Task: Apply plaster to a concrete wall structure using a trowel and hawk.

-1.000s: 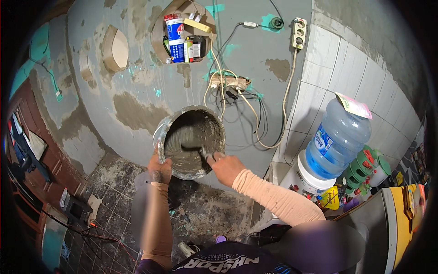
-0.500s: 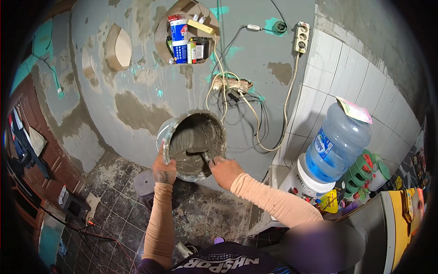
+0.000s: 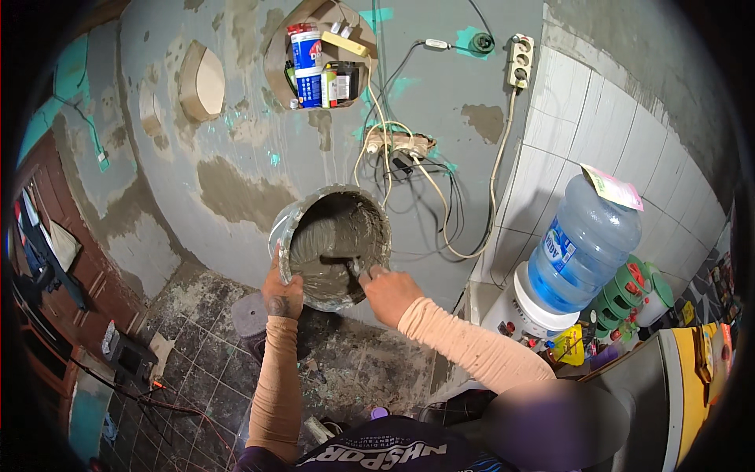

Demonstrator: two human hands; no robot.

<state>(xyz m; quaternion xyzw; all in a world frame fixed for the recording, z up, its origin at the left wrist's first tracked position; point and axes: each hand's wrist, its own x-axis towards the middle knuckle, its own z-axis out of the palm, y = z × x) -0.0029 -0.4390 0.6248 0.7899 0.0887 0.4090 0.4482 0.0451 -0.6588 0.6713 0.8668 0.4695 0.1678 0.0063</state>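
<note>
A bucket (image 3: 281,230), its sides smeared grey, is tilted with its mouth toward me. Wet grey mortar (image 3: 318,236) coats its inside. My left hand (image 3: 285,296) is closed on the bucket's lower left rim, thumb over the edge. My right hand (image 3: 388,296) sits at the right rim, fingers wrapped round the handle of a tool with a flat dark blade, which looks like a trowel (image 3: 338,258). The blade reaches into the mortar; part of it is hard to make out in the shadow.
A patched grey wall stands ahead, with cables and a power strip (image 3: 520,61). Paint tubs (image 3: 309,67) fill a wall niche. At right, a large water bottle (image 3: 583,244) tops a white dispenser (image 3: 523,311). A grey block (image 3: 259,316) rests on the dirty tiled floor (image 3: 189,346).
My right hand and the trowel have shifted very slightly inside the bucket's mouth. The bucket and my left hand are almost where they were.
</note>
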